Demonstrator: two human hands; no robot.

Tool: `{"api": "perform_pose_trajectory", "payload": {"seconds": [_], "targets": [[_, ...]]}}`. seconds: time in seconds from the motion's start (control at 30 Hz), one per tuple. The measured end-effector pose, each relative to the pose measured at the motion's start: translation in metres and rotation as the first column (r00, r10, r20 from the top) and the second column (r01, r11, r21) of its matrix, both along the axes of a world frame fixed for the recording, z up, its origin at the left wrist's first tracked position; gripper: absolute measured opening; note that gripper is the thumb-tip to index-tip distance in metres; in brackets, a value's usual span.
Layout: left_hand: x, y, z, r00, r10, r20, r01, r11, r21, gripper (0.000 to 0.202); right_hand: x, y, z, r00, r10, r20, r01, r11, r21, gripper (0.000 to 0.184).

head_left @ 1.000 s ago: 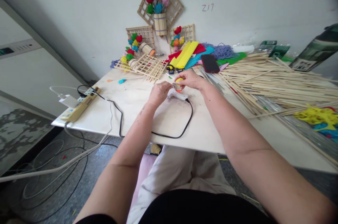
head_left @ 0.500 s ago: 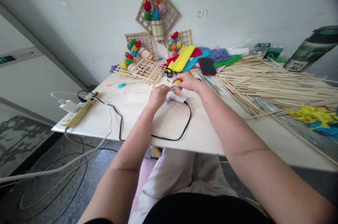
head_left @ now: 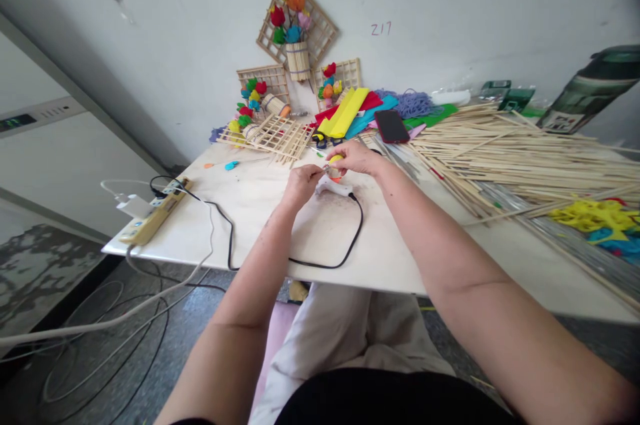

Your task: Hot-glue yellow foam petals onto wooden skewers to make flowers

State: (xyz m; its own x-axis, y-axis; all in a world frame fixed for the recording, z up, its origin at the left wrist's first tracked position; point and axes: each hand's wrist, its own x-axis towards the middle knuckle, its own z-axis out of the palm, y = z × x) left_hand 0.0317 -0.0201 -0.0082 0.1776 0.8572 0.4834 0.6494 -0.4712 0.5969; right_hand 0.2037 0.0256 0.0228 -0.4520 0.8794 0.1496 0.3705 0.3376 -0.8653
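Observation:
Over the middle of the table, my right hand (head_left: 354,158) has its fingers closed on a small rounded yellow paper piece (head_left: 336,159). The fingertips of my left hand (head_left: 304,183) are pinched just to its left, close to my right fingers. Something thin and greyish shows between the two hands, too small to name. Directly below them lies a white glue gun (head_left: 336,187) with a black cord, its front partly hidden. A bit of orange shows beside it under my right fingers.
Blue (head_left: 231,165) and orange pieces on thin stems lie to the left. Behind are a stick lattice (head_left: 280,135), scissors (head_left: 325,140), crepe paper (head_left: 345,111) and a phone (head_left: 391,126). Wooden sticks (head_left: 500,158) cover the right side. A power strip (head_left: 155,215) sits at the left edge.
The view has shifted slightly. Both hands stay at nearly the same spot above the glue gun, with my left fingertips pinched close to my right ones.

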Motion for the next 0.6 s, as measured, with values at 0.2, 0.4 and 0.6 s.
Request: {"api": "perform_pose_trajectory", "payload": {"seconds": [0.2, 0.4, 0.6], "targets": [[-0.002, -0.005, 0.005, 0.945, 0.025, 0.327, 0.098, 0.93, -0.355, 0.013, 0.006, -0.004, 0.006, 0.995, 0.086, -0.047, -0.088, 0.995, -0.041, 0.023], [-0.016, -0.006, 0.004, 0.785, -0.013, 0.62, 0.439, 0.718, -0.54, 0.018, 0.013, -0.001, 0.006, 0.983, 0.181, -0.024, -0.181, 0.983, -0.008, 0.038], [-0.017, -0.008, 0.01, 0.699, 0.098, 0.709, 0.511, 0.625, -0.59, 0.007, 0.013, 0.006, 0.002, 0.982, 0.188, 0.02, -0.189, 0.964, 0.186, 0.04]]}}
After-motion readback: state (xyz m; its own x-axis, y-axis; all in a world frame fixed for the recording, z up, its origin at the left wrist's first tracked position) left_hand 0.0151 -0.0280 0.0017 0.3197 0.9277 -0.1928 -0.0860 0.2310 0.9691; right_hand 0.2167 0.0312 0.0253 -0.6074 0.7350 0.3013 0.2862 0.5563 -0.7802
